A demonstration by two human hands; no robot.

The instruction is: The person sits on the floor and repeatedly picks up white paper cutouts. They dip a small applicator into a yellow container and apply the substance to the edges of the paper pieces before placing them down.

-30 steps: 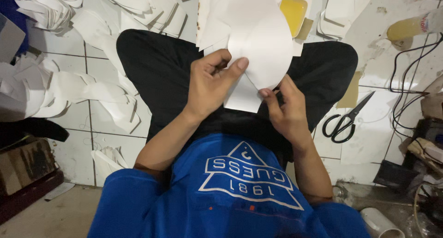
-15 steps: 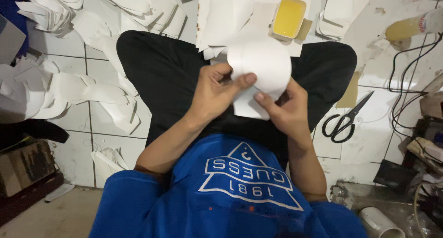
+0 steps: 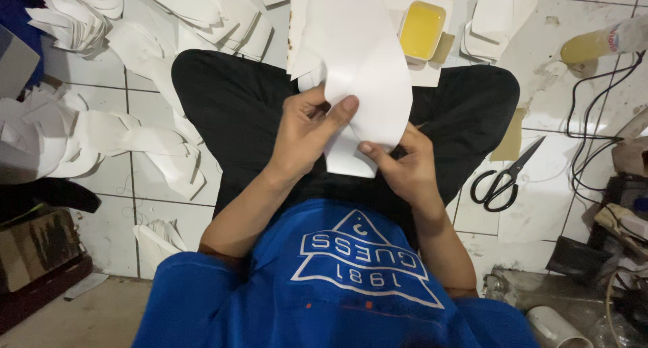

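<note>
Sitting cross-legged on the tiled floor (image 3: 540, 98), the person is holding a curved white paper piece (image 3: 364, 78) over the lap, its smooth sheet bending upward and widening away from the body. The left hand (image 3: 307, 135) is pinching its lower edge, thumb pressing on the face, while the right hand (image 3: 398, 169) is gripping the bottom corner from beneath. Farther out, black scissors (image 3: 503, 179) are lying to the right, and a yellow tray (image 3: 422, 29) is sitting just beyond the sheet among stacked white cut-outs (image 3: 74, 20).
</note>
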